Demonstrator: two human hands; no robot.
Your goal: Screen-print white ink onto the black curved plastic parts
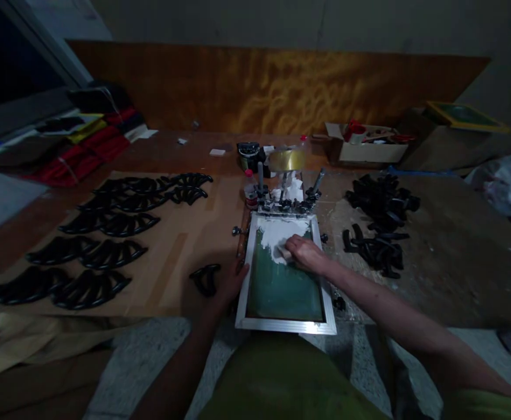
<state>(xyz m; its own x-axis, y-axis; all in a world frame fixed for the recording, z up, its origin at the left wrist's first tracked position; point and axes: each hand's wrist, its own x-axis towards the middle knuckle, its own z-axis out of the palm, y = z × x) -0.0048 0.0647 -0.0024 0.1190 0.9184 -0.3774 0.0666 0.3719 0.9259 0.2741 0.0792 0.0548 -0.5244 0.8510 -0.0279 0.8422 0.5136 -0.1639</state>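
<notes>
A silk-screen frame with a metal rim and green mesh lies flat in front of me. White ink covers the upper part of its mesh. In my right hand is a small pale squeegee, pressed to the mesh at the lower edge of the ink; the fingers are closed around it. My left hand grips the frame's left side, its fingers partly in shadow. Just left of that hand, a black curved piece rests on the cardboard.
Rows of black curved pieces lie on the cardboard at left. Loose black pieces are heaped at right. Behind the frame stand a clamp, a bottle, a tub and a box of tools.
</notes>
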